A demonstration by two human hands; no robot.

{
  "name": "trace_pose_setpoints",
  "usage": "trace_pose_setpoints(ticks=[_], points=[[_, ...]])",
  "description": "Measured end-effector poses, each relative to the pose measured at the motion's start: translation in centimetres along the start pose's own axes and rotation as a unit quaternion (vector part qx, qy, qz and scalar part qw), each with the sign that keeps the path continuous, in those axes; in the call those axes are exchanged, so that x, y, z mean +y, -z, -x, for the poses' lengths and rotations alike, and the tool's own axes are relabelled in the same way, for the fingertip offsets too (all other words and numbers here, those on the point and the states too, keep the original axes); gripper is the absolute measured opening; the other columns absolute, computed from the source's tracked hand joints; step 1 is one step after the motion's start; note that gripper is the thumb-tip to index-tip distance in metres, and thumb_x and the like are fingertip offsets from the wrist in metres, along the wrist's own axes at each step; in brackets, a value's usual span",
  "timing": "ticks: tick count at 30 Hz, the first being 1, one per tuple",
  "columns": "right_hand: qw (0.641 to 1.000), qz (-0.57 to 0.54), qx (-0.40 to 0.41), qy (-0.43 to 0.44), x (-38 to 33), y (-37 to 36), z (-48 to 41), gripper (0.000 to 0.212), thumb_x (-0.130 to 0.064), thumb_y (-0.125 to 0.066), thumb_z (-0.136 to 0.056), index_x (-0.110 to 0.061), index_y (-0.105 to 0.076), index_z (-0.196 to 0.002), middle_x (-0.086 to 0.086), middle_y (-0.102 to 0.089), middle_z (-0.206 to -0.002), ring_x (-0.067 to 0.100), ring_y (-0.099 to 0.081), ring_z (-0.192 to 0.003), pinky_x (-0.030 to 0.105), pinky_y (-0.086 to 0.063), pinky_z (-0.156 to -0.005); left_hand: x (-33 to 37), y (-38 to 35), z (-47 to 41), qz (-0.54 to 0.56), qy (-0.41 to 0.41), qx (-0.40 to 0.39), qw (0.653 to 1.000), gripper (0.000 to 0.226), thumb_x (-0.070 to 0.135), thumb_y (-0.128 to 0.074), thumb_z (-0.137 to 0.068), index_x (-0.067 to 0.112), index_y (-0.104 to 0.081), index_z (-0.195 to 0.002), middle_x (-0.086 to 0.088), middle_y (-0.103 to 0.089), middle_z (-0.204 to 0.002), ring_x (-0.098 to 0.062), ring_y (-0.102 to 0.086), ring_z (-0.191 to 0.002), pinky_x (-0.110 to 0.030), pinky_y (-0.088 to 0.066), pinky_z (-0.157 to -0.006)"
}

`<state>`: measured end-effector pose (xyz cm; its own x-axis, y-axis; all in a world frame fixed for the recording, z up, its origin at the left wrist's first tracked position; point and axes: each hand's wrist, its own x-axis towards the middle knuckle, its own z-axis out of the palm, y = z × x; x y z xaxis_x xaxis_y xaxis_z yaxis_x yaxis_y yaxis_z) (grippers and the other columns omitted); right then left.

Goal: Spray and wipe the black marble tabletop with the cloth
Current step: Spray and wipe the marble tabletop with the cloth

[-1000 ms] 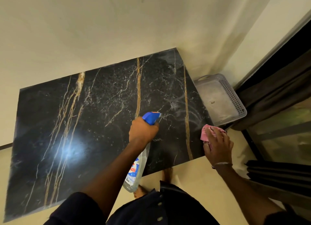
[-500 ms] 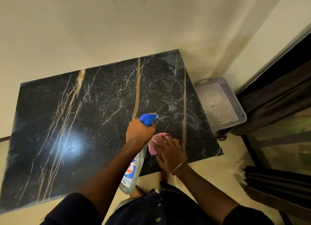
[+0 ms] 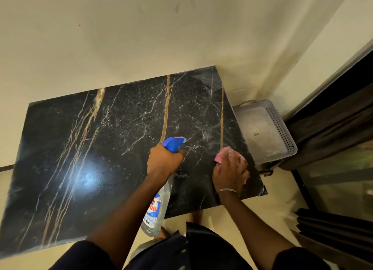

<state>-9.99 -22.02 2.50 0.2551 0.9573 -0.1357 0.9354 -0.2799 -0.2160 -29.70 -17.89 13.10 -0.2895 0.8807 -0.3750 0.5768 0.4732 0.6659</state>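
The black marble tabletop [image 3: 113, 148] with gold and white veins fills the middle of the head view. My left hand [image 3: 164, 160] grips a clear spray bottle [image 3: 156, 209] with a blue trigger head, nozzle pointing right over the slab. My right hand [image 3: 230, 172] presses a pink cloth [image 3: 222, 155] flat on the marble near the right edge; most of the cloth is hidden under my fingers. Pale wipe streaks show on the stone above the cloth.
A grey perforated plastic basket [image 3: 282, 126] stands on the floor against the table's right side. Dark curtains and a glass door frame [image 3: 333, 128] lie further right. A cream wall runs behind the table. My feet stand by the near edge.
My right hand slid the cloth left beside the bottle, then back right toward the table's right edge. My left hand with the bottle stayed nearly still.
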Motion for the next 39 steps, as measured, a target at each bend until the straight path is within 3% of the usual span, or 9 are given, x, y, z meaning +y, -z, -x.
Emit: trace_pose_setpoints(ticks=[5, 10, 12, 19, 24, 27, 33, 37, 39], points=[[0.962, 0.053, -0.077, 0.257, -6.5, -2.2, 2.4, 0.071, -0.044, -0.066, -0.079, -0.022, -0.043, -0.142, 0.007, -0.043, -0.147, 0.04, -0.044, -0.128, 0.054, -0.047, -0.089, -0.4, 1.2, -0.2, -0.01, 0.022, 0.027, 0.999, 0.015, 0.026, -0.068, -0.076, 0.014, -0.061, -0.079, -0.001, -0.06, -0.065, -0.014, -0.056, -0.055, -0.029, -0.054, -0.058], [0.918, 0.07, -0.095, 0.378, -7.1, -2.7, 1.7, 0.069, -0.044, -0.064, -0.078, -0.022, -0.04, -0.139, 0.006, -0.045, -0.144, 0.038, -0.048, -0.126, 0.052, -0.049, -0.088, -0.9, 2.2, -0.5, -0.009, 0.032, 0.034, 0.999, 0.016, 0.027, -0.069, -0.076, 0.014, -0.061, -0.079, -0.002, -0.06, -0.065, -0.014, -0.056, -0.054, -0.029, -0.053, -0.058], [0.923, 0.073, -0.085, 0.369, -4.8, -1.8, -0.2, 0.066, -0.044, -0.059, -0.078, -0.024, -0.04, -0.138, 0.005, -0.046, -0.142, 0.035, -0.047, -0.124, 0.048, -0.05, -0.085, -1.1, 2.5, -0.8, -0.002, 0.029, 0.025, 0.999, 0.017, 0.027, -0.07, -0.077, 0.014, -0.061, -0.084, -0.003, -0.062, -0.069, -0.014, -0.058, -0.058, -0.03, -0.054, -0.061], [0.99, 0.061, -0.006, 0.129, 3.7, 1.4, -5.8, 0.062, -0.036, -0.061, -0.084, -0.023, -0.043, -0.141, 0.006, -0.048, -0.141, 0.034, -0.041, -0.125, 0.049, -0.043, -0.089, -1.1, 3.7, -1.9, 0.013, 0.009, 0.011, 1.0, 0.018, 0.027, -0.069, -0.08, 0.014, -0.06, -0.088, -0.001, -0.06, -0.07, -0.009, -0.055, -0.058, -0.021, -0.042, -0.053], [0.999, 0.037, 0.004, -0.026, 0.0, 1.1, -5.5, 0.059, -0.035, -0.059, -0.087, -0.016, -0.044, -0.14, 0.015, -0.044, -0.143, 0.042, -0.038, -0.127, 0.055, -0.04, -0.092, -1.9, 5.1, -2.7, 0.018, -0.003, 0.013, 1.0, 0.018, 0.027, -0.068, -0.08, 0.012, -0.06, -0.085, -0.004, -0.059, -0.068, -0.011, -0.055, -0.057, -0.026, -0.048, -0.054], [0.998, 0.049, -0.007, 0.032, -4.3, 0.4, -3.7, 0.059, -0.039, -0.055, -0.087, -0.02, -0.041, -0.14, 0.011, -0.043, -0.144, 0.039, -0.037, -0.128, 0.052, -0.041, -0.091, -2.7, 6.3, -2.9, 0.021, -0.012, 0.02, 1.0, 0.014, 0.024, -0.068, -0.082, 0.013, -0.06, -0.083, -0.007, -0.061, -0.068, -0.014, -0.057, -0.059, -0.032, -0.054, -0.061], [0.968, 0.039, -0.091, 0.23, -13.0, -2.7, 1.4, 0.063, -0.042, -0.058, -0.078, -0.024, -0.047, -0.137, 0.005, -0.05, -0.139, 0.037, -0.045, -0.124, 0.052, -0.048, -0.087, -4.2, 8.5, -3.9, 0.017, 0.012, 0.021, 1.0, 0.015, 0.025, -0.07, -0.081, 0.015, -0.06, -0.086, -0.003, -0.062, -0.07, -0.011, -0.058, -0.06, -0.022, -0.046, -0.055], [0.931, 0.066, -0.109, 0.341, -12.5, -2.5, 0.3, 0.063, -0.046, -0.046, -0.077, -0.025, -0.046, -0.136, 0.002, -0.051, -0.138, 0.034, -0.05, -0.121, 0.049, -0.053, -0.082, -4.8, 9.0, -4.6, 0.019, 0.011, 0.012, 1.0, 0.017, 0.026, -0.071, -0.082, 0.015, -0.061, -0.09, -0.004, -0.065, -0.074, -0.013, -0.062, -0.064, -0.023, -0.047, -0.057], [0.932, 0.086, -0.104, 0.336, -10.3, -1.6, -1.7, 0.062, -0.042, -0.049, -0.082, -0.027, -0.041, -0.141, 0.001, -0.045, -0.143, 0.032, -0.044, -0.128, 0.047, -0.048, -0.09, -4.8, 9.2, -4.9, 0.016, 0.005, -0.001, 1.0, 0.016, 0.026, -0.07, -0.083, 0.016, -0.06, -0.092, -0.003, -0.065, -0.076, -0.013, -0.063, -0.066, -0.021, -0.046, -0.057]])
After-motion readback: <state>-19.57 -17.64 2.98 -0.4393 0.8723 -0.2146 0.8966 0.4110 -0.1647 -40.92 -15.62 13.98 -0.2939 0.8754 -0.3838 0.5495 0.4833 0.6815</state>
